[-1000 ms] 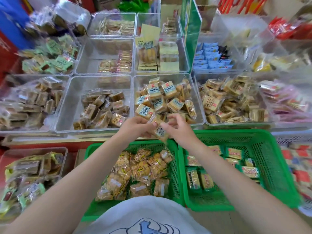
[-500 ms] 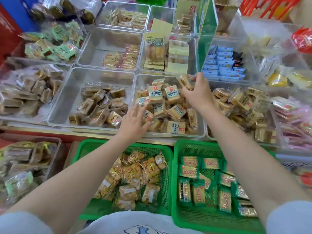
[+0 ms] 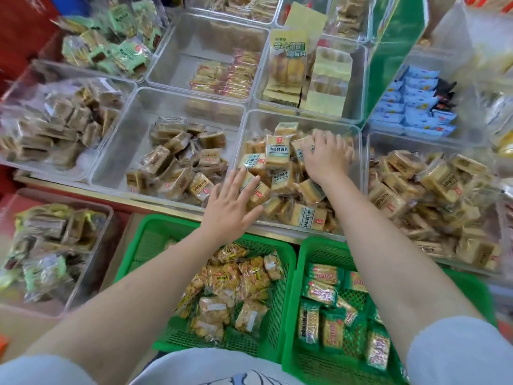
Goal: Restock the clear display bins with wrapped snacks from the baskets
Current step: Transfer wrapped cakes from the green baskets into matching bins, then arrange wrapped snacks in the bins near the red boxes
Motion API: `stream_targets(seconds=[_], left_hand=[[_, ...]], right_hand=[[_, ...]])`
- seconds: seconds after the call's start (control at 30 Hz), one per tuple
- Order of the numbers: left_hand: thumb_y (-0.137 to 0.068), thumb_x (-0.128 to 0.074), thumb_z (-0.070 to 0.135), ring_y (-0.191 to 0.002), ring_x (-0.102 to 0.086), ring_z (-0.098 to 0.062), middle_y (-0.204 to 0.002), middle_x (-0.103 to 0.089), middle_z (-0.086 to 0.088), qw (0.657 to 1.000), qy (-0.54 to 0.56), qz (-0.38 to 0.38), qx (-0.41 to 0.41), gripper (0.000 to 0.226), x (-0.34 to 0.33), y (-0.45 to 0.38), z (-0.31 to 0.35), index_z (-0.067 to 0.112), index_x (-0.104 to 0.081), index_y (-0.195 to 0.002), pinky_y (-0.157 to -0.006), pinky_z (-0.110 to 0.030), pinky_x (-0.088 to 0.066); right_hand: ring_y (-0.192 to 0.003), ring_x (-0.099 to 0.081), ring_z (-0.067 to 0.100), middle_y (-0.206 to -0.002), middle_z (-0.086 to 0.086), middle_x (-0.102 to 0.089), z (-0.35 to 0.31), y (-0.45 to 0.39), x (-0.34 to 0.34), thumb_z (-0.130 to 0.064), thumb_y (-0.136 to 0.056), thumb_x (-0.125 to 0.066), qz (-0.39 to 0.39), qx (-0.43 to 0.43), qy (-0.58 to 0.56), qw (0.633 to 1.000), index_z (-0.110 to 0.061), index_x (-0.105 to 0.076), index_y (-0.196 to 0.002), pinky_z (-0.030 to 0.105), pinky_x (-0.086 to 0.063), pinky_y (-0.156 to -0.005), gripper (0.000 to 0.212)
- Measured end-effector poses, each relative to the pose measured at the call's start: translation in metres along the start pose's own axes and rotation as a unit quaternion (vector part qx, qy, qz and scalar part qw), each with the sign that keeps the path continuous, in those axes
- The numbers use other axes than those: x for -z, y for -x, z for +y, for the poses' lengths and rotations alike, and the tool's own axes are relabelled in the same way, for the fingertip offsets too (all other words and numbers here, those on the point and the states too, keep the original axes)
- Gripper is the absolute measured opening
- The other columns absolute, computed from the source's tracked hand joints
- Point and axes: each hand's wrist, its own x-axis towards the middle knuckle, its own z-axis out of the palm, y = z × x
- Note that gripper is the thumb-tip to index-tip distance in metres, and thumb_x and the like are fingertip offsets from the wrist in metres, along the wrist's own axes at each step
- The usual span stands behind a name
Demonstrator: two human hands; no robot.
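Observation:
A clear display bin in the middle holds a pile of tan wrapped snacks with blue-and-white labels. My left hand lies flat with spread, straight fingers on the packs at the bin's front left corner. My right hand is palm down at the back right of the same pile, its fingers bent over a wrapped snack there. Below, a green basket carries yellow wrapped snacks. A second green basket to its right carries green-edged packs.
Clear bins surround the middle one: brown packs to the left, tan packs to the right, blue packs at the back right. A green divider panel stands upright behind. Another bin sits low at the left.
Both hands left the basket area and reached into the middle bin. The right hand carried a pack to the bin's back and has come down onto the pile. The left hand spread flat.

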Motion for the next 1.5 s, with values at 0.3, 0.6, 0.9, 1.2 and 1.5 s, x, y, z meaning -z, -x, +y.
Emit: stream_targets(seconds=[0.3, 0.6, 0.9, 1.2, 1.5], left_hand=[[-0.096, -0.008, 0.069, -0.148, 0.03, -0.013, -0.163, 0.027, 0.007, 1.0, -0.013, -0.007, 0.006, 0.069, 0.001, 0.001, 0.001, 0.04, 0.014, -0.156, -0.123, -0.049, 0.008], [-0.1, -0.019, 0.066, -0.151, 0.023, -0.013, -0.167, 0.016, 0.005, 0.997, 0.067, -0.045, -0.01, 0.067, 0.014, 0.001, -0.002, 0.039, 0.002, -0.158, -0.123, -0.051, 0.006], [-0.099, -0.058, 0.029, -0.134, -0.044, -0.016, -0.145, -0.05, 0.001, 0.955, 0.291, 0.02, 0.046, 0.041, 0.069, 0.107, -0.128, 0.021, -0.054, -0.139, -0.105, -0.028, -0.034], [-0.094, -0.049, 0.033, -0.107, -0.063, -0.025, -0.122, -0.069, -0.003, 0.897, 0.286, -0.027, 0.336, 0.038, 0.046, 0.237, -0.412, 0.022, -0.065, -0.126, -0.089, -0.035, -0.051], [-0.101, -0.047, 0.024, -0.076, -0.061, -0.016, -0.102, -0.067, 0.005, 0.892, 0.323, -0.1, 0.301, 0.029, 0.037, 0.269, -0.502, 0.02, -0.064, -0.124, -0.07, -0.036, -0.055]], right_hand=[[-0.156, -0.006, 0.025, -0.168, 0.007, -0.013, -0.009, 0.034, -0.001, -0.052, -0.104, -0.029, 0.011, 0.041, -0.059, 0.997, -0.016, -0.018, -0.16, 0.049, 0.002, -0.123, 0.068], [-0.067, -0.052, 0.01, -0.078, -0.004, -0.059, -0.062, 0.212, -0.039, -0.016, -0.1, -0.049, 0.113, 0.056, -0.312, 0.942, -0.012, -0.066, -0.096, 0.027, -0.04, -0.059, 0.018], [-0.091, -0.06, 0.023, -0.106, 0.006, -0.062, -0.187, 0.276, -0.109, -0.028, -0.101, -0.049, -0.198, -0.033, -0.271, 0.941, -0.017, -0.059, -0.117, 0.038, -0.051, -0.077, 0.022], [-0.116, -0.055, 0.025, -0.124, 0.007, -0.058, -0.395, 0.27, -0.185, -0.027, -0.101, -0.05, -0.275, 0.056, -0.181, 0.943, -0.013, -0.053, -0.134, 0.031, -0.039, -0.086, 0.036], [-0.126, -0.052, 0.029, -0.147, 0.011, -0.044, -0.523, 0.291, -0.265, -0.037, -0.094, -0.064, -0.328, 0.024, -0.115, 0.937, -0.016, -0.038, -0.148, 0.038, -0.049, -0.097, 0.063]])
